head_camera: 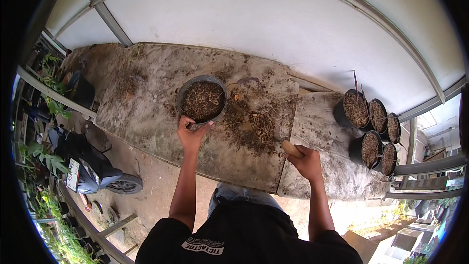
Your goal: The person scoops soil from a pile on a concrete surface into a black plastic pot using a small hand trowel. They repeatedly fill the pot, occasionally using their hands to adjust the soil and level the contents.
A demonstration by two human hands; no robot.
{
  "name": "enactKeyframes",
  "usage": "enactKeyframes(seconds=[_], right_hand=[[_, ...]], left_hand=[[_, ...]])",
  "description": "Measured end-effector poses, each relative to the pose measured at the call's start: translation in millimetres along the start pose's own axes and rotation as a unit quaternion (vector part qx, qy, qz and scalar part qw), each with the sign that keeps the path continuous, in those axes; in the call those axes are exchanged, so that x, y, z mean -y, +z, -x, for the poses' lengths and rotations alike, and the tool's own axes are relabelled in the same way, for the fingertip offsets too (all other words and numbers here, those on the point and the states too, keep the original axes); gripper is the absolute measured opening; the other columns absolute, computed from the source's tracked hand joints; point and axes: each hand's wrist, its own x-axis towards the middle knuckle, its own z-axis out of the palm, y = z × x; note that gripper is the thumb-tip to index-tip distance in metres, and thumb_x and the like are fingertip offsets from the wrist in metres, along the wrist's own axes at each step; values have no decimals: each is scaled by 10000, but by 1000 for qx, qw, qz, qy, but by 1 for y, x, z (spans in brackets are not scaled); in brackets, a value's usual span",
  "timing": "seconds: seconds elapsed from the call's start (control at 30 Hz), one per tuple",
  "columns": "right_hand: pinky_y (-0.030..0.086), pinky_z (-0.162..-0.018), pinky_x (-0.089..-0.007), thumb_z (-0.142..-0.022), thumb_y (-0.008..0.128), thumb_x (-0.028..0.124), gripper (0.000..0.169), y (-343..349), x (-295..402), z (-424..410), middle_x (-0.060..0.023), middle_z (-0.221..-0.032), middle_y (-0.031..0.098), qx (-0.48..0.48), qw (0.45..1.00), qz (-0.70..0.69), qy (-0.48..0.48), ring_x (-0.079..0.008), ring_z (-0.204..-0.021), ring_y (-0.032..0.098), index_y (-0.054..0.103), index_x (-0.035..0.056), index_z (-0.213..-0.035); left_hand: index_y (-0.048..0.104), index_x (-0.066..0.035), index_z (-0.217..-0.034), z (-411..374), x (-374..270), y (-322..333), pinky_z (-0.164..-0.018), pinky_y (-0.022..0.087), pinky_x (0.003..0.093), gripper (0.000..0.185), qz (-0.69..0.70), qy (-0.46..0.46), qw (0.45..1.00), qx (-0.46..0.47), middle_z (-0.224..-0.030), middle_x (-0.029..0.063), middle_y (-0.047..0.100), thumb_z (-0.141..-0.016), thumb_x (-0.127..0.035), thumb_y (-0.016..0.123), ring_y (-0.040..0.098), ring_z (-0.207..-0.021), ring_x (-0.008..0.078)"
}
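Note:
My left hand grips the near rim of a round black plastic pot, thumb and fingers spread along it. Dark, chaffy potting mix fills much of the pot, which stands on the worktable. To the right, my right hand is closed around the wooden handle of a tool that looks like a hand trowel. A heap of potting mix covers its blade end, so the blade's outline is hard to make out. Loose mix lies scattered between the pot and the tool.
Several black pots of mix, some with thin stems, cluster at the table's right end. A white panel wall borders the far side of the stained worktable. Left of it are a dark pot and a parked motorcycle.

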Motion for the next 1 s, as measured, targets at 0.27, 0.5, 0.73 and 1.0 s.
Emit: enactKeyframes(seconds=[0.27,0.5,0.73,1.0], right_hand=[[598,-745,-488,-829,817,294,342,38,-14,-44,-223,-881,765,-62,986,148,-45,-425,-826,748,801,79,-1095],[603,-741,-509,-842,815,269,440,86,-9,-55,-233,-913,770,-79,980,155,-100,-427,-828,755,760,64,-1227],[604,-779,-511,-857,812,286,454,122,7,-41,-243,-922,766,-2,991,109,-82,-440,-858,751,752,67,-1250],[571,-714,-420,-840,872,331,415,93,9,-32,-217,-849,751,4,999,-10,-52,-373,-759,748,803,46,-1135]], left_hand=[[277,-23,-1598,98,-21,25,-1248,308,638,986,-240,165,923,250,-1681,293,245,-947,-594,749,234,-1589,477],[-94,-46,-1726,87,-1,125,-1307,-32,655,1113,-423,-29,843,332,-1750,375,-52,-1043,-770,402,-93,-1617,575],[-123,-85,-1728,82,-2,139,-1309,-45,645,1075,-318,-79,900,287,-1759,346,-96,-1054,-778,348,-152,-1617,551],[-124,-116,-1733,83,-4,102,-1310,195,610,1007,-134,-50,942,302,-1792,266,-54,-1078,-753,300,-12,-1658,466]])
